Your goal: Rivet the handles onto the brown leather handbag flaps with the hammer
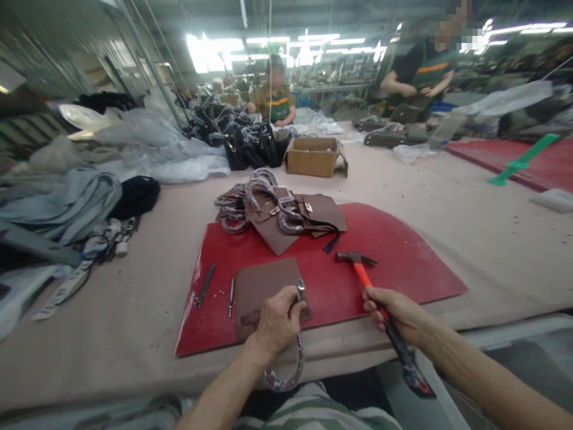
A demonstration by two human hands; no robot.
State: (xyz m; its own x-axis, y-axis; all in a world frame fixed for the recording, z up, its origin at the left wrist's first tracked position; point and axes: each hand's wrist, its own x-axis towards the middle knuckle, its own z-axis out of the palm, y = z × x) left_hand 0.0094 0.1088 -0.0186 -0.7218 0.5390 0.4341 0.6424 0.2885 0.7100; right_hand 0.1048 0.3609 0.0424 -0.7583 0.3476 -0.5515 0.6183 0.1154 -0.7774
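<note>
My left hand is closed round a short metal punch, its shiny end sticking up above the fingers. Under that hand lies a brown leather bag panel, and a plastic-wrapped handle hangs over the table edge below. My right hand grips a claw hammer by its orange and black handle, with the head over the red mat. To the left of the panel lie a slim metal rod and a dark flat bar.
Several brown bag panels with wrapped handles are heaped at the mat's back. Behind stand a cardboard box and black bags. Plastic wrapping covers the left side. Two co-workers are across the table, near a green strap.
</note>
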